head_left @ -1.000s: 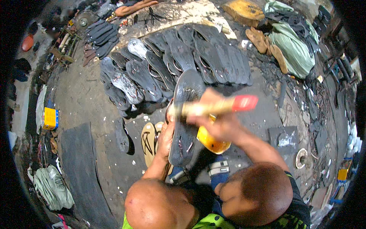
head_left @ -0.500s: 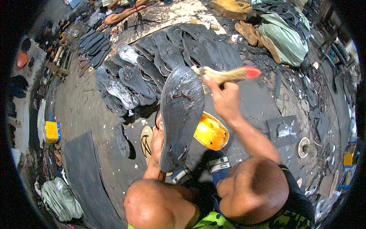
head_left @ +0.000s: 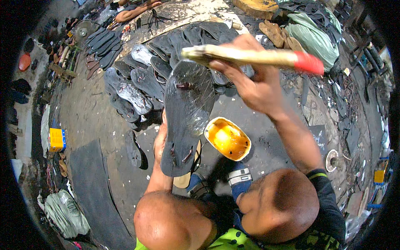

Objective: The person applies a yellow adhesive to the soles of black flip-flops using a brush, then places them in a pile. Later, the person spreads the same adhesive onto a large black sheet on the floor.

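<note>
Just one view here, head cam, left of your two side-by-side fisheyes. Looks steeply down from above your own knees, upright, not mirrored. Your forearms come in from lower edge, right hand [head_left: 256,85] and brush [head_left: 250,56] very close to lens, big in frame. Black sole [head_left: 187,112] and yellow bowl [head_left: 228,138] sit mid-frame, near. Row of soles on ground [head_left: 137,79] farther off, toward top. Edges bend hard, black rim all around. No second view, so no shared overlap to tell.
</note>
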